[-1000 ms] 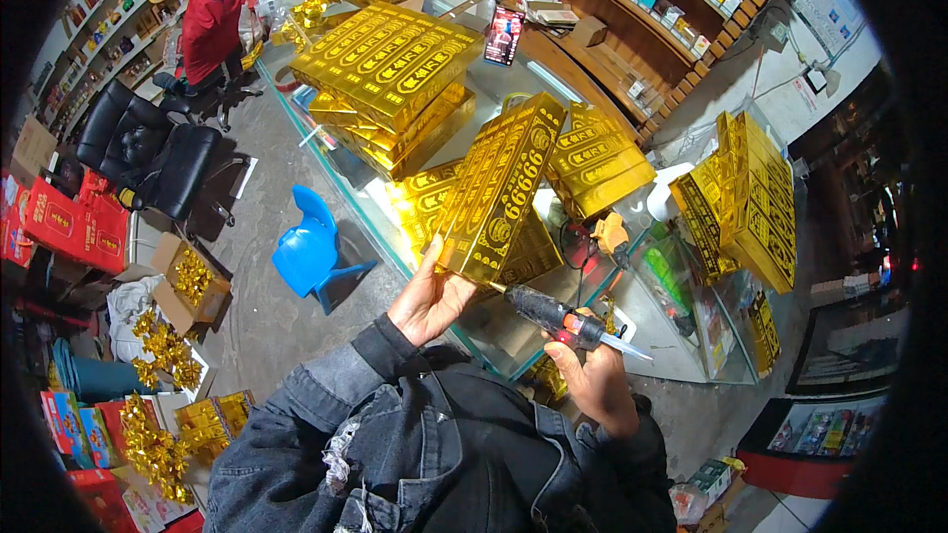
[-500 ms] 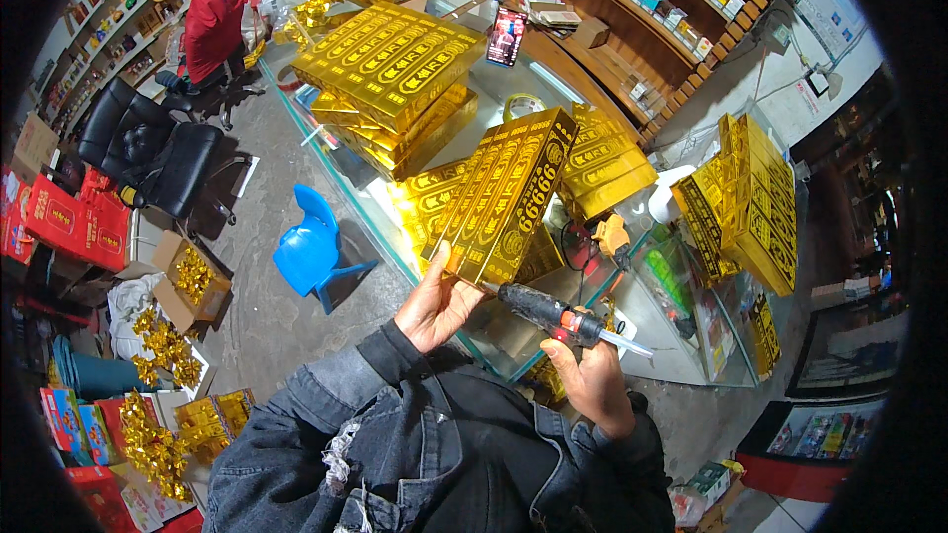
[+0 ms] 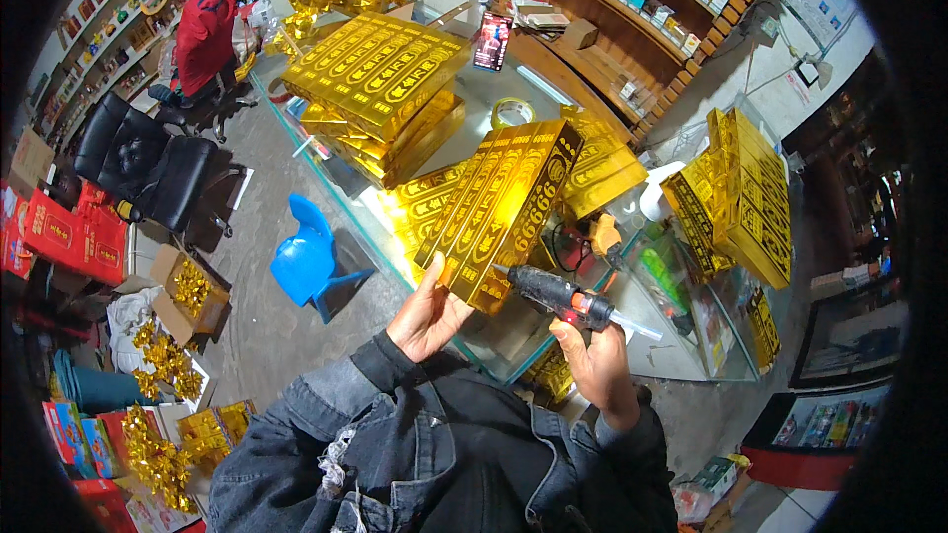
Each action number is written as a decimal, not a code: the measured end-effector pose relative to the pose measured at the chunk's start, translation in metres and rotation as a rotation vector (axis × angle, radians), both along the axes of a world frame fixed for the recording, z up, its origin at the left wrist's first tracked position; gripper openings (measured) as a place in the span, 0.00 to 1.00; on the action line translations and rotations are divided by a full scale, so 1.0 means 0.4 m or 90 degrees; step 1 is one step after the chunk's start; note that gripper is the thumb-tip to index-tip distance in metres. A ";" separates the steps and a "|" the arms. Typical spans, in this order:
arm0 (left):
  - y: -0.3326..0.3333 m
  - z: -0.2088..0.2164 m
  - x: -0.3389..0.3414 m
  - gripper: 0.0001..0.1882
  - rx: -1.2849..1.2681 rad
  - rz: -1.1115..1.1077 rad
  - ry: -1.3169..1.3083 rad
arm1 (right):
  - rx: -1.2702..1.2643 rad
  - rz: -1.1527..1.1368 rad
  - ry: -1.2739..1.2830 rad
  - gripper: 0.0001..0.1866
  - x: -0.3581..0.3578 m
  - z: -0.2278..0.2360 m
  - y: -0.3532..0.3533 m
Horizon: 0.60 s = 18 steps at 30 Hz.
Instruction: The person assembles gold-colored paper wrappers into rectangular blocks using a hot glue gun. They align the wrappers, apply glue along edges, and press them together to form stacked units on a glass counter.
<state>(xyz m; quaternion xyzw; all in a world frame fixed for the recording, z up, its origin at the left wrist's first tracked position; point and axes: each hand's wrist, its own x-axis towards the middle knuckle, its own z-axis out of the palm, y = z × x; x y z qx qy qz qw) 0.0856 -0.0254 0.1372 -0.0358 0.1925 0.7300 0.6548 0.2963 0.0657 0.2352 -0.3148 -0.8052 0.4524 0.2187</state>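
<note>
The person is standing at the glass counter [image 3: 612, 355], and the left hand [image 3: 427, 314] is cupping the near end of a gold foil panel [image 3: 499, 212], fingers spread along its underside and thumb pressing on top, so the panel is tilting up off the glass toward them. It looks to me like that tilt is exposing the near edge to the tool. The right hand [image 3: 592, 360] is wrapping all its fingers round the handle of a black glue gun [image 3: 558, 294], nozzle pointing left and touching, or nearly touching, the panel's lower corner. The clear stick is poking out behind, so the gun is sitting almost level. More gold panels are lying flat beneath the held one, propping it up, and a taller stack of gold panels [image 3: 380, 89] is sitting further back on the counter. A roll of tape [image 3: 513, 114] is resting between them. A blue plastic chair [image 3: 306, 262] is standing on the floor, left of the counter.
</note>
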 end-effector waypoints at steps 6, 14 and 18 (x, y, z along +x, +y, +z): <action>-0.006 0.009 0.003 0.29 0.014 -0.017 -0.004 | -0.042 -0.067 -0.025 0.20 0.006 -0.021 0.027; -0.013 0.026 0.006 0.29 -0.009 -0.025 0.016 | -0.055 -0.075 0.018 0.21 0.009 -0.027 0.065; -0.015 0.026 0.007 0.29 -0.017 -0.027 0.050 | 0.030 -0.108 -0.003 0.21 0.007 -0.022 0.087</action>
